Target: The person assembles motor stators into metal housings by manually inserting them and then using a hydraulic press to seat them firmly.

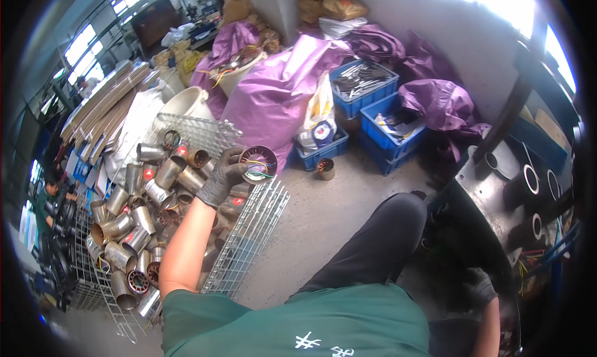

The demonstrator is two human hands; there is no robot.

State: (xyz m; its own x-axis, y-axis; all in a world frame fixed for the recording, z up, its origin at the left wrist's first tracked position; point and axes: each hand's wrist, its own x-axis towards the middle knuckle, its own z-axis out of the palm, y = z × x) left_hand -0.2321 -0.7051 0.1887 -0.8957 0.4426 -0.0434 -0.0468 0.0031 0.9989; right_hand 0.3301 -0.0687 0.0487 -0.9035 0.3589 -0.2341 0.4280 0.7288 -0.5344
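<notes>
My left hand (222, 178), in a dark grey glove, grips a motor stator (259, 160) by its rim. The stator is a round metal shell with a reddish ring inside and thin yellow, green and white wires across its opening. It is held over the right side of a wire mesh basket (250, 229) heaped with metal cylinders (117, 228), some with windings and wires inside. At the lower right my gloved right hand (480, 290) hangs low beside the dark machine table. It is dim and blurred, and its fingers do not show clearly.
One more stator (325, 168) stands on the floor. Blue crates (393, 133) and purple sacks (273, 89) sit at the back. On the right is a metal table (482, 189) carrying tubes. Flattened cardboard (106, 111) leans at the left; a person (46, 204) is beyond.
</notes>
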